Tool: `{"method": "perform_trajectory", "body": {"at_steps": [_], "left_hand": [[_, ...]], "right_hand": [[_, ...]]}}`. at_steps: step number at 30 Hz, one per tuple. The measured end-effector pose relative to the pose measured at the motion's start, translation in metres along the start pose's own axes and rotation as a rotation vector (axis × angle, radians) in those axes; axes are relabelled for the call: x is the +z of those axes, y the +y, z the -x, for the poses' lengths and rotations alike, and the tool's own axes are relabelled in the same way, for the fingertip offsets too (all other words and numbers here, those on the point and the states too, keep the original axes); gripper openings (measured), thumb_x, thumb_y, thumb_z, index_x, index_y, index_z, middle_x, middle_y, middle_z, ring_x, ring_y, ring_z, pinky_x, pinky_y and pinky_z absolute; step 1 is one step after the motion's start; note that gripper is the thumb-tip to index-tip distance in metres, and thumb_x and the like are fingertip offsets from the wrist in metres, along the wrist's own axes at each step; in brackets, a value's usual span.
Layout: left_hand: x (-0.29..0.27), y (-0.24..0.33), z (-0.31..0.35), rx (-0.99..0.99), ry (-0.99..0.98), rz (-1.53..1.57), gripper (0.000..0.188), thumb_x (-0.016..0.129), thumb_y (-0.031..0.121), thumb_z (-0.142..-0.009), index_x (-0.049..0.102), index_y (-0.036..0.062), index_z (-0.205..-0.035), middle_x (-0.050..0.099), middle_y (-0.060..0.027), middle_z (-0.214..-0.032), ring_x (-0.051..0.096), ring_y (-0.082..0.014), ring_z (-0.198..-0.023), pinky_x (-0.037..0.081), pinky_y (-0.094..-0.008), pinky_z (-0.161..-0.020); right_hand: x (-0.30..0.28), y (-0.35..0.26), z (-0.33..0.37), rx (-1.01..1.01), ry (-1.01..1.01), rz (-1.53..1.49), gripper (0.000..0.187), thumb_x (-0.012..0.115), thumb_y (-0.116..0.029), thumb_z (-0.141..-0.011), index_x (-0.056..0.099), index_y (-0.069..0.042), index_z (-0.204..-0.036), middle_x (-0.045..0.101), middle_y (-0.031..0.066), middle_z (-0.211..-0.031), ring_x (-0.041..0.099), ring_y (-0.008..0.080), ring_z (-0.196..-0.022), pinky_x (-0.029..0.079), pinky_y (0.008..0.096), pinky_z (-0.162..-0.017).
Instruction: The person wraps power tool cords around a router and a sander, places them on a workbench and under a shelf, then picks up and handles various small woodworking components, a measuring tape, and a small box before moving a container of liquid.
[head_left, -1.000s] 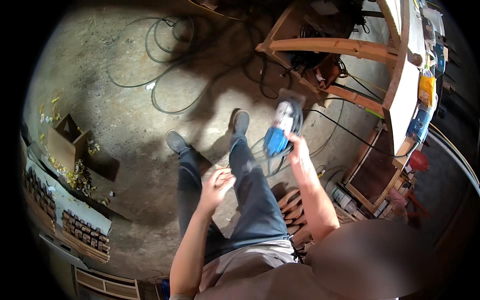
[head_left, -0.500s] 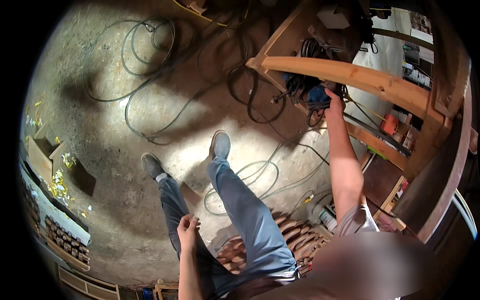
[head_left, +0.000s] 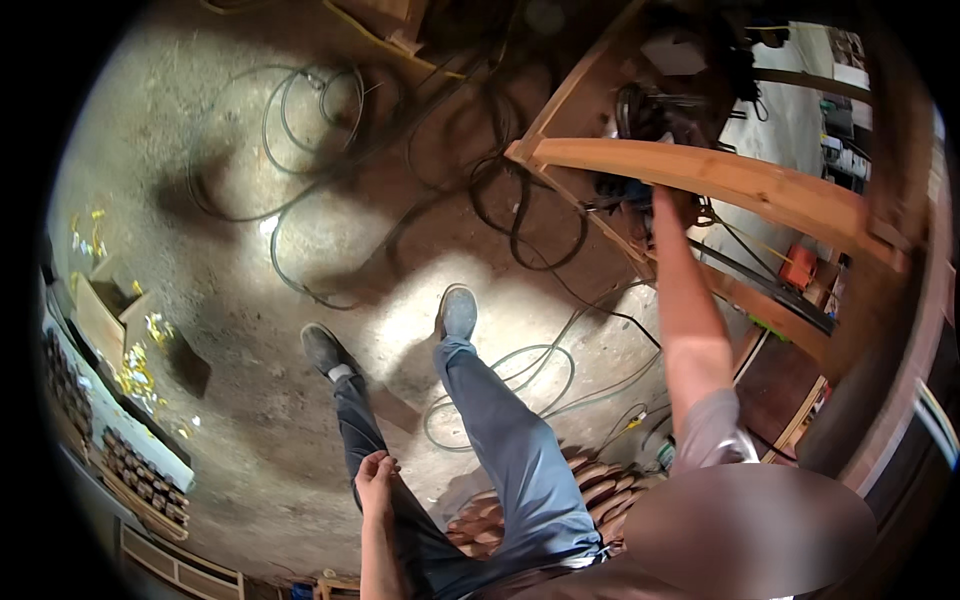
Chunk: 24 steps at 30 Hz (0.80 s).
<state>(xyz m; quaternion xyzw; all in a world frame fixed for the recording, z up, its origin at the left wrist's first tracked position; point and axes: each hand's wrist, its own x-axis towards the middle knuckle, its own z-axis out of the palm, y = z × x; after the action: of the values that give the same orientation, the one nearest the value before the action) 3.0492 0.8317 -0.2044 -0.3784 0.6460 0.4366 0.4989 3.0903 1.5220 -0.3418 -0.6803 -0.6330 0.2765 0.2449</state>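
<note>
My right arm stretches forward to a wooden frame, where my right hand (head_left: pixel 670 207) reaches in beneath a curved wooden beam (head_left: pixel 700 165). The beam and shadow hide its fingers, so its grip does not show. Right beside that hand is a dark blue tool (head_left: pixel 632 192), mostly covered by the beam. Bundled dark cords (head_left: pixel 630 108) lie just beyond it inside the frame. My left hand (head_left: pixel 375 480) hangs by my left thigh, fingers curled together, with nothing visible in them.
Dark cables (head_left: pixel 285 240) loop across the concrete floor ahead of my feet. Stacked brown wooden pieces (head_left: pixel 610 490) lie behind my right leg. An open box (head_left: pixel 105 320) with yellow scraps stands at the left. An orange object (head_left: pixel 798 266) sits beyond the frame.
My right hand, earlier visible around the blue tool, has gone further under the beam and is partly hidden. The left hand's fingers look more closed. The view has shifted slightly.
</note>
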Motion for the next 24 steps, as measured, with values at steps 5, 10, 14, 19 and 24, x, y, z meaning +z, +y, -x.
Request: {"method": "perform_trajectory", "body": {"at_steps": [5, 10, 14, 19, 24], "left_hand": [[-0.008, 0.034, 0.019, 0.117, -0.148, 0.014, 0.015, 0.061, 0.009, -0.089, 0.060, 0.0012, -0.102, 0.061, -0.0040, -0.084, 0.057, -0.0128, -0.074, 0.047, -0.0251, -0.067], [-0.084, 0.060, 0.005, 0.822, -0.244, -0.637, 0.016, 0.056, 0.018, -0.094, 0.060, 0.0061, -0.103, 0.059, -0.0032, -0.092, 0.055, -0.0152, -0.083, 0.047, -0.0297, -0.076], [-0.114, 0.131, 0.071, 1.567, -0.245, -1.285, 0.020, 0.050, 0.019, -0.096, 0.058, 0.0059, -0.109, 0.060, -0.0048, -0.094, 0.056, -0.0157, -0.084, 0.047, -0.0309, -0.075], [-0.158, 0.144, 0.029, 1.239, -0.220, -1.265, 0.031, 0.038, 0.024, -0.101, 0.052, 0.0078, -0.123, 0.056, -0.0073, -0.116, 0.053, -0.0175, -0.103, 0.043, -0.0319, -0.092], [-0.150, 0.175, 0.078, 1.399, 0.006, -1.677, 0.034, 0.035, 0.025, -0.102, 0.051, 0.0070, -0.125, 0.057, -0.0084, -0.120, 0.054, -0.0192, -0.108, 0.043, -0.0323, -0.095]], "right_hand": [[-0.052, -0.009, 0.155, -0.053, -0.204, 0.155, 0.066, 0.077, -0.029, -0.071, 0.050, -0.001, -0.124, 0.052, 0.0195, -0.123, 0.051, 0.0333, -0.111, 0.045, 0.0432, -0.093], [-0.195, -0.148, 0.349, -0.270, -1.048, 0.213, 0.022, 0.067, -0.024, -0.083, 0.066, -0.006, -0.096, 0.068, 0.0152, -0.082, 0.067, 0.0264, -0.077, 0.053, 0.0374, -0.073], [-0.397, -0.290, 0.380, -0.340, -0.683, -0.081, 0.016, 0.076, -0.015, -0.074, 0.070, -0.008, -0.087, 0.069, 0.0116, -0.075, 0.069, 0.0209, -0.072, 0.054, 0.0307, -0.067], [-0.462, -0.304, 0.220, -0.570, 0.420, 0.267, 0.039, 0.070, -0.011, -0.080, 0.054, -0.001, -0.115, 0.063, 0.0158, -0.100, 0.063, 0.0311, -0.084, 0.051, 0.0384, -0.074], [-0.447, -0.285, 0.104, -0.067, 0.145, 0.593, 0.095, 0.074, -0.026, -0.072, 0.019, 0.002, -0.144, 0.058, 0.0247, -0.112, 0.061, 0.0409, -0.094, 0.050, 0.0451, -0.084]]}}
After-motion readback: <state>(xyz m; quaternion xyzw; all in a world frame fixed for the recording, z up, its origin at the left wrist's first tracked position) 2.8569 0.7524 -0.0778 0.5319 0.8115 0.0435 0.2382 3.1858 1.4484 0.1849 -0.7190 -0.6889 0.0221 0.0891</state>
